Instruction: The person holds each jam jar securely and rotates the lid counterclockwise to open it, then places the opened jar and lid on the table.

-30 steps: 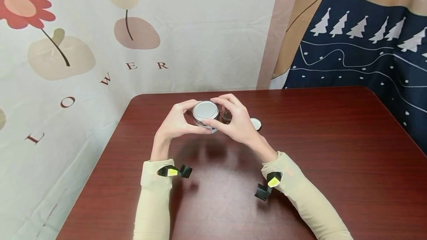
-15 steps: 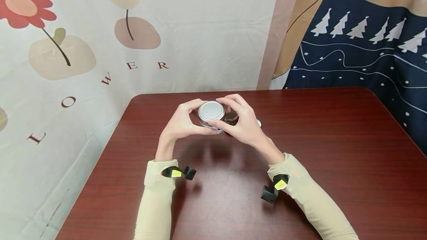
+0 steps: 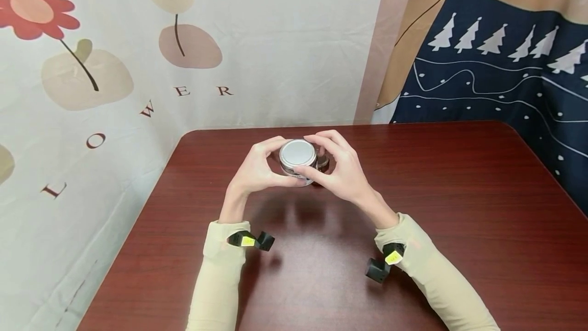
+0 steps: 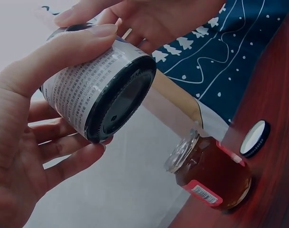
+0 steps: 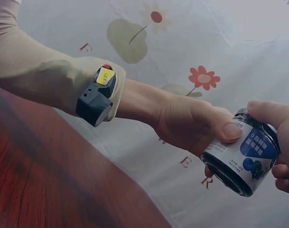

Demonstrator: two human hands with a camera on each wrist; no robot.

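A squat jar [image 5: 244,152] with a white and blue label picturing blueberries is held up above the table between both hands. From above, its pale round lid [image 3: 298,153] faces the head camera. My left hand [image 3: 259,167] grips the jar's body, thumb across the label and fingers round the far side. The right hand [image 3: 342,170] holds the jar near its top, its thumb at the lid's edge. In the left wrist view the jar's dark base [image 4: 123,102] is tilted toward the camera.
An uncapped glass jar of reddish-brown contents [image 4: 215,173] stands on the table, partly hidden behind the right hand in the head view. Beside it lies a white lid with a dark rim [image 4: 254,138]. The reddish wooden table [image 3: 436,208] ends at a printed curtain [image 3: 285,65].
Both hands have drifted right together with the held jar. In the head view they now cover the white lid and more of the brown jar. The grip looks the same.
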